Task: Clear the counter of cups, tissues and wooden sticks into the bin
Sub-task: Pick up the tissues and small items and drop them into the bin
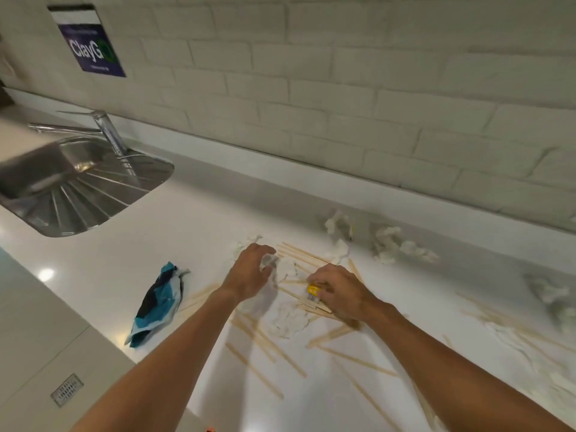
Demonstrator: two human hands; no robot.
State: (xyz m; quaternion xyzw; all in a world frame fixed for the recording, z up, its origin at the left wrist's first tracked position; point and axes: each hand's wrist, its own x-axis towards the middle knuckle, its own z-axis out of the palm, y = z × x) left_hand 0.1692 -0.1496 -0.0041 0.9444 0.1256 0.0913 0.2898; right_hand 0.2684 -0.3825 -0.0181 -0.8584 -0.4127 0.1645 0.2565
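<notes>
Left hand (249, 272), right hand (338, 291) amid tissues (290, 319), sticks (330, 335)

Two hands are in view: left hand (251, 271) and right hand (338, 294). There is one crushed blue-and-white cup (159, 304) and one small yellow object (312, 289). There are about ten crumpled tissues (291, 319); the blurred ones on the right are hard to separate. The wooden sticks (254, 371) number well over twenty and overlap too much for an exact count. There is also one sink (93, 194), one tap (107, 129) and one poster (90, 45).

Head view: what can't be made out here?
Bin: outside the head view.
Yellow thing: mostly covered by the right hand gripping it; kind unclear.
Left hand: own fingers hide whether it touches the tissue below.
Tissues by the right edge: blurred, partly cut off.
Poster: small print too blurred.
</notes>
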